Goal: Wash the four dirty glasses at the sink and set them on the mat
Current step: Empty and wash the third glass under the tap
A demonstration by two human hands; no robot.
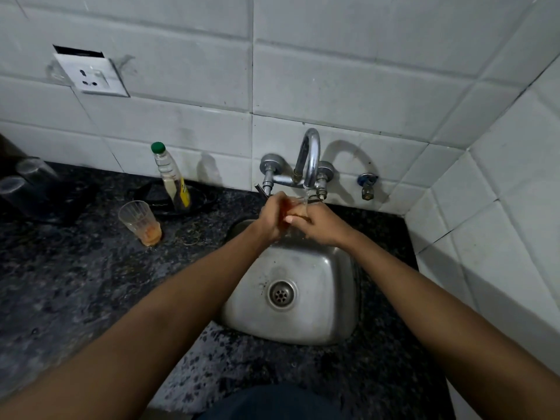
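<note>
Rinsing one glass under the tap: left hand and right hand grip it. Dirty glass waits at 9 o'clock; two, probably washed, far left.

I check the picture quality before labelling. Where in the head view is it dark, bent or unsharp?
Head view: the far left counter is dark, so the two glasses there are dim; wall tile lines bend from the wide lens; the faucet throws a hard shadow on the tiles; the glass between both hands is blurred.
</note>
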